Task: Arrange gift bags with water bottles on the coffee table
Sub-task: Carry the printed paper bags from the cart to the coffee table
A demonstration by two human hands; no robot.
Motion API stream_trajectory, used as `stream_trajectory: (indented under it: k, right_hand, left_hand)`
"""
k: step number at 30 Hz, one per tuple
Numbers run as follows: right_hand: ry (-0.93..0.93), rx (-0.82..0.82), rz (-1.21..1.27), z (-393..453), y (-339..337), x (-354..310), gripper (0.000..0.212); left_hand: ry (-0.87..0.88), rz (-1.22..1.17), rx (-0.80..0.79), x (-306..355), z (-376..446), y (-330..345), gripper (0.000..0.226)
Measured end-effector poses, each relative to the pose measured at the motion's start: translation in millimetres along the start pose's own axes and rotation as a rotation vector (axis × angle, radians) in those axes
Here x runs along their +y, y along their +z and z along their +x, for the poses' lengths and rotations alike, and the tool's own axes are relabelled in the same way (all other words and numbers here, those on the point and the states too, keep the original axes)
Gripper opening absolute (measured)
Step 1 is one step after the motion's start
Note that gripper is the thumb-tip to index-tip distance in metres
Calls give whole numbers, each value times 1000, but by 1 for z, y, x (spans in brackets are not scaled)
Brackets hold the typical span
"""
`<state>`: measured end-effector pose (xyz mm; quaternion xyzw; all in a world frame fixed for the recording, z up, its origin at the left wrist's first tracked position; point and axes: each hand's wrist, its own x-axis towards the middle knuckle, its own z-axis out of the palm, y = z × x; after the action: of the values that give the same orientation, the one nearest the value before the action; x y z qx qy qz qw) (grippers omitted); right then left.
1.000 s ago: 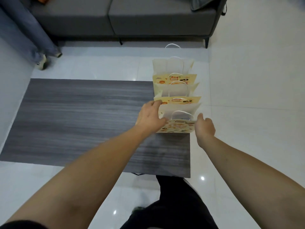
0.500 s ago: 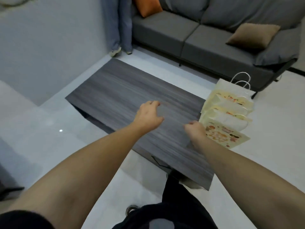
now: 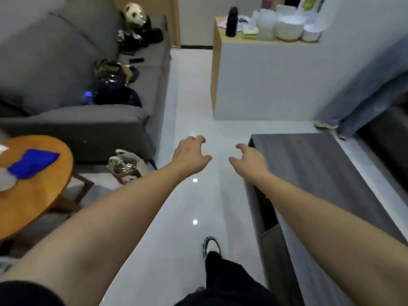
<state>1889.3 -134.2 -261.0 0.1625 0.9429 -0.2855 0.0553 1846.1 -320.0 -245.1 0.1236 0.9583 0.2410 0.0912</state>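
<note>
Walking between pickups, by the look of it: both hands empty, nothing from the task in hand. Judgement: the person is in the fetch step, heading for more bags or bottles.

Largest first. Grey sofa (image 3: 72,89) fills the left side, long axis running away from the camera. Coffee table (image 3: 320,173) sits at right, dark wood-grain top, long axis also running away from the camera and slightly rightward; near corner is just beside the right hand. The part of its top in view carries no bags. White counter (image 3: 265,80) stands at the far end, cluttered on top. Round wooden side table (image 3: 33,191) at left edge holds a blue cloth (image 3: 33,163).

Gift bag (image 3: 127,166) stands on the floor against the sofa's front, just right of the round table, well apart from the coffee table. Mouth and white handles point up, tilted a bit toward the camera; something clear and shiny inside, likely bottles, cannot confirm.

Left hand (image 3: 191,155) and right hand (image 3: 248,161) hover over the floor, fingers spread and loosely curled, holding nothing, thumbs facing each other.

Next move, as a guess: swing left, reach down, pinch the handles, lift it upright so the contents don't tip, carry it to the table.
</note>
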Motion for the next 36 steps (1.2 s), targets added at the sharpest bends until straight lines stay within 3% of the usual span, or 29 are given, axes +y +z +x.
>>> stream_trajectory:
  k: [6, 12, 21, 27, 31, 36]
  right_hand:
    - [-440, -189, -129, 46, 86, -179, 59]
    - [-782, -416, -189, 43, 166, -324, 66]
    - [-1247, -646, -240, -71, 262, -479, 68]
    - [-1476, -707, -272, -182, 316, -552, 51]
    - [-1505, -757, -262, -250, 353, -592, 69]
    - [-1510, -774, -180, -322, 388, -634, 64]
  left_hand:
    - [-401, -5, 231, -148, -29, -88, 55]
    - [-727, -7, 391, -245, -87, -153, 61]
    - [-1202, -35, 572, -327, -250, -201, 61]
    - [-1355, -31, 707, -380, -359, -226, 59]
    - [-1412, -47, 739, -421, -427, -247, 58]
    - [-1446, -42, 798, -464, -499, -270, 59]
